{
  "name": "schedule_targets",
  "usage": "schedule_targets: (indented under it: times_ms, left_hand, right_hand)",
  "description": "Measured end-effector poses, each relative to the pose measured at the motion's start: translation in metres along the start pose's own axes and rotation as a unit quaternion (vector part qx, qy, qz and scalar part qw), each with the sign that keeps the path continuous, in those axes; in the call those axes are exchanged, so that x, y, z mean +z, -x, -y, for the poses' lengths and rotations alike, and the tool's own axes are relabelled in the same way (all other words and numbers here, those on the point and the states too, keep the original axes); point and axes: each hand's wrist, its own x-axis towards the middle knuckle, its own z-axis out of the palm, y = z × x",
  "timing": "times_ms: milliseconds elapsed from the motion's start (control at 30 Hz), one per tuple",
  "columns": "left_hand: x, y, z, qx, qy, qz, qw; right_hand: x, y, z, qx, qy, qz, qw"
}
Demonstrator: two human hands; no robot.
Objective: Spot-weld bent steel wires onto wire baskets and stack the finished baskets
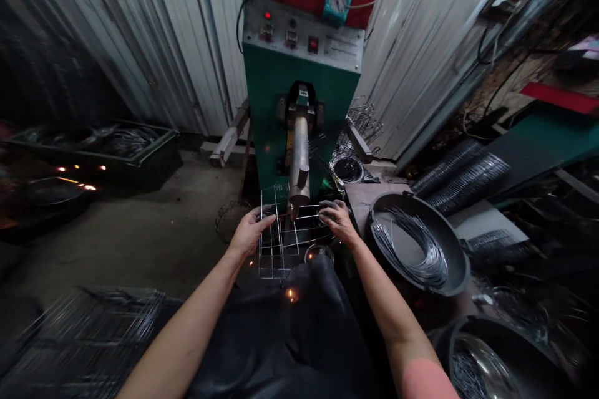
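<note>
A small wire rack [279,255] of thin metal rods hangs beneath the electrode arm [299,165] of a green spot welder [304,65]. My left hand [250,230] is closed on the rack's left side, thumb laid along a wire. On the other side, my right hand [337,221] pinches the right ends of thin rods that run across to the electrode tip. The tip meets the wires between both hands. Sparks [291,294] glow over the dark apron [290,336]. My right fingertips are dark and partly lost in shadow.
At right, a black pan [461,262] holds curved wires [430,262]; another black tub [533,349] with a metal bowl stands nearer. Wire frames [107,324] are stacked at lower left. A green bin [154,156] sits by the corrugated wall [187,25].
</note>
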Motion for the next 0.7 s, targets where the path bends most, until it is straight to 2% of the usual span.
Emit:
schedule_targets:
  times_ms: [267, 500, 600, 700]
  left_hand:
    - [-0.003, -0.001, -0.001, -0.013, -0.022, -0.003, 1.0]
    - [-0.004, 0.001, -0.002, 0.025, -0.058, 0.032, 0.997]
    - [-0.013, 0.02, -0.001, 0.04, -0.098, 0.008, 0.994]
    - [-0.036, 0.055, -0.002, 0.031, -0.126, -0.016, 0.991]
  right_hand:
    - [-0.001, 0.0, 0.004, 0.021, 0.0, 0.008, 1.0]
    - [-0.001, -0.001, 0.003, 0.006, 0.005, 0.02, 1.0]
    - [-0.001, 0.009, 0.017, -0.031, 0.001, 0.027, 0.999]
    - [-0.011, 0.033, 0.043, -0.082, -0.035, 0.046, 0.995]
